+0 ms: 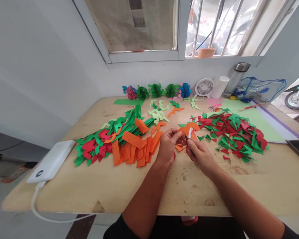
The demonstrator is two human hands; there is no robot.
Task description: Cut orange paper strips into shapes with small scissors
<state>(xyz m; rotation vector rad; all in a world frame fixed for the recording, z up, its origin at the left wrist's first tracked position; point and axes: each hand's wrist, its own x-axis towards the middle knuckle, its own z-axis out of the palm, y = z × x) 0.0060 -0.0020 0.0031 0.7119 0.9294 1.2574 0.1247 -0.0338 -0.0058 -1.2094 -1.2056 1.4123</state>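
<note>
Near the middle of the wooden table, my left hand pinches an orange paper piece between thumb and fingers. Close beside it, my right hand is closed around small dark scissors, whose tips touch the paper. Small orange scraps lie just past my hands. To the left of my left hand are folded orange papers in an overlapping row. Beyond them lies a cut orange wavy piece.
Green and red cut shapes lie at left, red and green scraps at right. Paper honeycomb figures, a small fan and a bottle stand along the wall. A white power bank with a cable sits at the left edge.
</note>
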